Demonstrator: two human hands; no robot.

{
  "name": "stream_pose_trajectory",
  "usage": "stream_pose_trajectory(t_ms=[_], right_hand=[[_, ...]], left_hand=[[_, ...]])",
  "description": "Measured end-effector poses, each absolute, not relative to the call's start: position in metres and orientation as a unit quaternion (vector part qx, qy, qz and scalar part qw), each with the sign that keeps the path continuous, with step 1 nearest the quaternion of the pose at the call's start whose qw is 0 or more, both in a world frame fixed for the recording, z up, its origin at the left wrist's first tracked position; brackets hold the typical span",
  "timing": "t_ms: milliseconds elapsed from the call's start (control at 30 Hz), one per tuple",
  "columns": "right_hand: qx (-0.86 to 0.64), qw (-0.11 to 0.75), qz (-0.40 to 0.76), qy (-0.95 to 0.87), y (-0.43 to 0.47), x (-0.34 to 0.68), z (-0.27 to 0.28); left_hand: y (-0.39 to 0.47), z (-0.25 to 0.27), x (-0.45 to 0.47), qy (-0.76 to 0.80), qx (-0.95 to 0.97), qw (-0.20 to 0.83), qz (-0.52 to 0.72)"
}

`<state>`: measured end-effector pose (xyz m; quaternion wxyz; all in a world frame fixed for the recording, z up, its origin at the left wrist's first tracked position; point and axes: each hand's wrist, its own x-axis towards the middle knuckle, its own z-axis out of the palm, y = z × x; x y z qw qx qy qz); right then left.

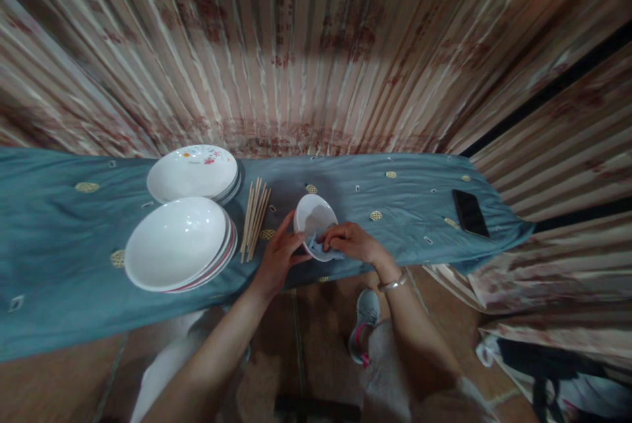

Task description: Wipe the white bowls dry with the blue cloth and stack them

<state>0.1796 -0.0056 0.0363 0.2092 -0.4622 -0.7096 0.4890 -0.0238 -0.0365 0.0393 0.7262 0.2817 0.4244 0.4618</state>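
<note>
A small white bowl (316, 211) is tilted with its opening toward me, above the near part of the cloth-covered table. My left hand (282, 248) grips its left side, the thumb over the rim and the fingers around the outside. Inside the lower part of the bowl lies a light blue cloth (316, 245). My right hand (351, 241), a bracelet on its wrist, has curled fingers closed on that cloth and presses it against the bowl's inner wall. Several wooden chopsticks (255, 220) lie side by side just left of my left hand.
Two stacks stand on the left: large white bowls (172, 245) in front, flower-patterned plates (192, 173) behind. A black phone (471, 212) lies near the right end of the blue-green tablecloth (405, 193). Pleated curtains (316, 68) hang right behind the table. Bags (553, 364) rest at lower right.
</note>
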Motion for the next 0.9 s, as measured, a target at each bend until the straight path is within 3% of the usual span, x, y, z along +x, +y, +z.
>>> stream_pose_trajectory(t_ms=[267, 400, 733, 900], right_hand=[[-0.536, 0.232, 0.219, -0.782, 0.003, 0.167, 0.019], [-0.526, 0.274, 0.167, -0.788, 0.005, 0.162, 0.014], [-0.471, 0.43, 0.306, -0.707, 0.011, 0.145, 0.008], [-0.423, 0.462, 0.397, -0.671, 0.008, 0.137, 0.019]], left_hand=[[-0.038, 0.04, -0.023, 0.434, 0.291, 0.716, 0.462], [-0.037, 0.04, -0.023, 0.435, 0.29, 0.714, 0.466], [-0.039, 0.04, -0.022, 0.438, 0.291, 0.711, 0.467], [-0.039, 0.039, -0.023, 0.438, 0.29, 0.709, 0.47]])
